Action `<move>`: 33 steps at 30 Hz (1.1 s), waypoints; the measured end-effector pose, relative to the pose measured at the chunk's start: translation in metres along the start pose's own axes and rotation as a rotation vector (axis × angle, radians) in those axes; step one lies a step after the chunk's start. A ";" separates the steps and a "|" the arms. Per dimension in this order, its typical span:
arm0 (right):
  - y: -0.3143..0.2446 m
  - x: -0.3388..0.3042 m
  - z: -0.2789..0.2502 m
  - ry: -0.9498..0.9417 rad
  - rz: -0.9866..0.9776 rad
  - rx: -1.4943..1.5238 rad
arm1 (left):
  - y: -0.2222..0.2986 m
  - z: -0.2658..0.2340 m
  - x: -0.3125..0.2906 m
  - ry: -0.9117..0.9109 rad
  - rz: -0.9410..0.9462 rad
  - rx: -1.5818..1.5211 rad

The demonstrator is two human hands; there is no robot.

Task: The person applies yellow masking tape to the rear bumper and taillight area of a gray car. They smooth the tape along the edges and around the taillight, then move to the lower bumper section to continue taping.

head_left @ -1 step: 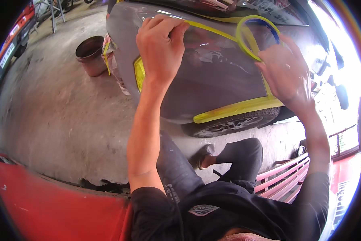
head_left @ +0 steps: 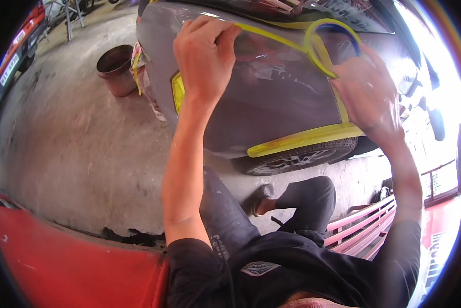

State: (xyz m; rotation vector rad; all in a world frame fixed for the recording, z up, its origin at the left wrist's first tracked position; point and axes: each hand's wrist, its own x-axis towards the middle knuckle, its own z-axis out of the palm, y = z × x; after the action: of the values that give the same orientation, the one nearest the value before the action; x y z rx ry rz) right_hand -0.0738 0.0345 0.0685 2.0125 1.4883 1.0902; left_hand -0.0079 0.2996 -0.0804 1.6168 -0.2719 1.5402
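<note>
My left hand (head_left: 206, 59) is closed, thumb and fingers pinching the free end of a yellow masking tape strip (head_left: 271, 36). The strip runs taut to the right, to a roll of yellow masking tape (head_left: 309, 45) with a blue inner core. My right hand (head_left: 369, 92) grips the roll by its lower right side; some of its fingers are hidden. Both hands are over the grey front fender (head_left: 271, 87) of a car. Yellow tape lines the wheel arch (head_left: 297, 139), and another strip (head_left: 339, 105) runs up the panel's right edge. Yellow tape also covers a light (head_left: 178, 93) on the left.
Below the fender is the car's wheel (head_left: 302, 158). A dark bucket (head_left: 115, 72) stands on the concrete floor at the left, beside masking paper (head_left: 147, 87). A red panel (head_left: 76, 256) is at lower left, a pink slatted bench (head_left: 361, 226) at lower right.
My right hand and the tape roll have shifted very slightly to the right. My left hand keeps its pinch at almost the same spot.
</note>
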 end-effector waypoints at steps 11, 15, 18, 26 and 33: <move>0.006 -0.020 -0.024 -0.142 0.000 -0.116 | -0.076 0.003 0.030 -0.036 -0.159 0.126; 0.000 -0.021 -0.027 -0.137 0.020 -0.106 | -0.115 -0.003 0.035 -0.040 -0.246 0.110; 0.004 -0.022 -0.034 -0.171 0.027 -0.116 | -0.146 0.004 0.044 -0.009 -0.195 0.255; 0.004 -0.030 -0.029 -0.161 -0.016 -0.130 | -0.188 0.015 0.056 0.010 -0.291 0.131; 0.018 -0.044 -0.035 -0.214 -0.069 -0.152 | -0.181 0.002 0.059 -0.111 -0.089 0.203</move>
State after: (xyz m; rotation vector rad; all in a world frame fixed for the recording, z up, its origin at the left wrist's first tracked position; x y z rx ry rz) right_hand -0.0952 -0.0170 0.0875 1.8935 1.3147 0.8999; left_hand 0.1288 0.4307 -0.1043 1.8509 -0.1032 1.4503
